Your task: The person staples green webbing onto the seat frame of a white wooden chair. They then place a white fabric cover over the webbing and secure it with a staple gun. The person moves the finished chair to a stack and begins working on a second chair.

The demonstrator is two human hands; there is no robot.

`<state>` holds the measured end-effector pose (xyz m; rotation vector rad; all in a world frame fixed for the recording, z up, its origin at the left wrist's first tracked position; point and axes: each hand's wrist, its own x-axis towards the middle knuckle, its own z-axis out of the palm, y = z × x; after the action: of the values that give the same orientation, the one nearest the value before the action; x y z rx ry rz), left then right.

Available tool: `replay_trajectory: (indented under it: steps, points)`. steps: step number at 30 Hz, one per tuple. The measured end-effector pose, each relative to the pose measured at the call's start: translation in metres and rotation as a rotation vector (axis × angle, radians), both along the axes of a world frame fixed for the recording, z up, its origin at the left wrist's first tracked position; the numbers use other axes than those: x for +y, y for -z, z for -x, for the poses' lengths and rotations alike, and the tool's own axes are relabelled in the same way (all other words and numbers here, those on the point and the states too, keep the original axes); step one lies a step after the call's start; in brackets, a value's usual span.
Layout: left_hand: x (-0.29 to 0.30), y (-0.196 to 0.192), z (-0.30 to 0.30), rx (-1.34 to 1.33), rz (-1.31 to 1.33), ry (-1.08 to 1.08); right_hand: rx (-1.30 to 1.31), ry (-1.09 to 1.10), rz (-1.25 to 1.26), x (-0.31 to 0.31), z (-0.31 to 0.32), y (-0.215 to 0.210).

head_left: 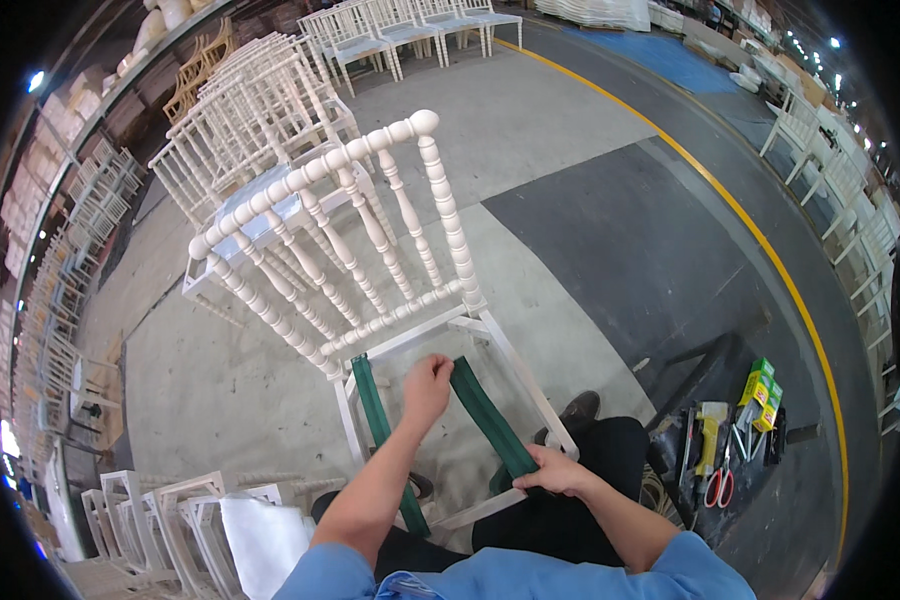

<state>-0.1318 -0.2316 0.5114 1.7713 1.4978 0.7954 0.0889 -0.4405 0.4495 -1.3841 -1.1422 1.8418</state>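
A white wooden chair (pixel 386 247) with turned spindles stands before me, its seat frame open in the middle. My left hand (pixel 429 388), over the opening, pinches the far end of a dark green webbing strap (pixel 490 418). Its near end is in my right hand (pixel 554 471), closed on it at the frame's front right corner. The strap runs slantwise between both hands. A second green strap (pixel 372 405) lies along the left side of the seat frame, reaching from the back to the front; my left forearm covers part of it.
To my right a dark stool (pixel 692 425) carries scissors (pixel 719 487), a yellow-handled tool (pixel 709 440) and green-yellow boxes (pixel 760 395). White chair frames (pixel 160 520) and a white cloth (pixel 262 540) are at the lower left. More chairs (pixel 245 120) stand beyond. A yellow floor line (pixel 740 205) curves along the right.
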Motion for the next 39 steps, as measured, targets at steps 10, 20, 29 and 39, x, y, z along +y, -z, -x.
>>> replay_trajectory:
  steps: [10, 20, 29, 39]
  points:
    - [0.131, 0.094, -0.023, 0.293, -0.068, -0.197, -0.636, 0.060, -0.345, 0.126, 0.003, -0.020]
    - [0.136, 0.112, -0.039, 0.339, -0.093, -0.326, -0.971, -0.103, -0.581, 0.281, 0.042, -0.002]
    - [0.114, 0.115, -0.021, 0.301, -0.339, -0.128, -1.085, -0.199, -0.485, 0.291, 0.051, -0.002]
    - [0.079, 0.102, -0.034, 0.585, -0.260, 0.180, -0.641, 0.030, -0.551, 0.271, 0.010, -0.003]
